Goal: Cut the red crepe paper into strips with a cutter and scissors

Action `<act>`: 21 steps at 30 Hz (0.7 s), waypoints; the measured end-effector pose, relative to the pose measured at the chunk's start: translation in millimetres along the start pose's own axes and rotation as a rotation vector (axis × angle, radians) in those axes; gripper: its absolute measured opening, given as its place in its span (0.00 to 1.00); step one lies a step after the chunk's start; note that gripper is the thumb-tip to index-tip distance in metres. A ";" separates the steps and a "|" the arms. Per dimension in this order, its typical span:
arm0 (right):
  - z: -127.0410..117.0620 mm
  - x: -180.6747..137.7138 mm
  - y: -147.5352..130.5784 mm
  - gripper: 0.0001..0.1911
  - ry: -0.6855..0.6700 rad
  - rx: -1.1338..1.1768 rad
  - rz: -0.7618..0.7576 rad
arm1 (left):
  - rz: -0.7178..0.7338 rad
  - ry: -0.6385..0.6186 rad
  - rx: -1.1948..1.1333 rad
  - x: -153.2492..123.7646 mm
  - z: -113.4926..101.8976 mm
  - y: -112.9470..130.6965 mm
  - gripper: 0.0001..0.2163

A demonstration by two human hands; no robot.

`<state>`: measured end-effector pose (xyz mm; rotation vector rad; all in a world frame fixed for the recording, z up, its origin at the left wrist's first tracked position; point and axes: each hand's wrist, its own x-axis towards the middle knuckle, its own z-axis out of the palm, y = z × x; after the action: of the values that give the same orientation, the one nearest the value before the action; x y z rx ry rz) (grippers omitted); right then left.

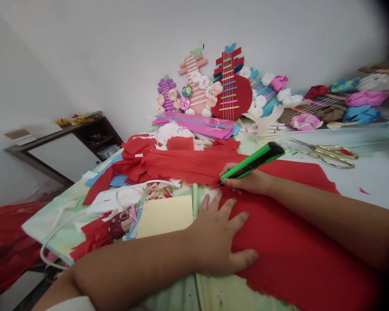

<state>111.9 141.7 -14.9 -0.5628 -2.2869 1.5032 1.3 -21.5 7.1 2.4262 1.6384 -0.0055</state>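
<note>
A green-and-black utility knife [253, 160] is gripped in my right hand [244, 180], its tip pointing down and left at the edge of a large red sheet [298, 255], which looks like crepe paper. My left hand [218, 231] lies flat with fingers spread across the left edge of that sheet, thumb resting on the red. Just beyond both hands stretches another red strip [181, 164] with ragged edges. Left of my left hand is a pale yellow card [168, 216]. The knife's blade is too small to make out.
Gold-handled scissors [333, 154] lie at the right. Paper-craft instruments, one a red guitar shape [235, 95], lean on the back wall among paper flowers. Pink strips [194, 124] lie before them. A white cable [52, 242] runs over the table's left side. A cabinet [65, 151] stands beyond.
</note>
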 end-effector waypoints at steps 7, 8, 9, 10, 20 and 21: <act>1.2 0.3 -3.3 0.08 0.003 -0.057 -0.044 | 0.007 -0.002 0.035 0.9 2.1 0.5 0.35; 0.9 0.9 -3.6 0.08 0.007 -0.075 -0.050 | 0.013 -0.003 0.036 1.2 2.3 0.4 0.35; 0.4 1.7 -3.6 0.07 0.010 -0.091 -0.059 | 0.017 -0.005 0.037 1.4 2.6 0.4 0.35; -0.1 2.6 -3.6 0.07 0.009 -0.105 -0.069 | 0.018 -0.005 0.037 1.6 2.9 0.4 0.36; 0.0 -0.1 -1.5 0.09 0.040 -0.194 -0.142 | 0.021 -0.052 0.026 1.8 2.9 -0.3 0.37; 0.3 -1.4 -1.5 0.08 0.059 -0.202 -0.150 | 0.019 -0.055 0.022 1.9 2.8 -0.2 0.37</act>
<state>112.8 140.2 -13.7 -0.4703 -2.3925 1.1804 2.1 -20.1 4.1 2.4357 1.5998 -0.0871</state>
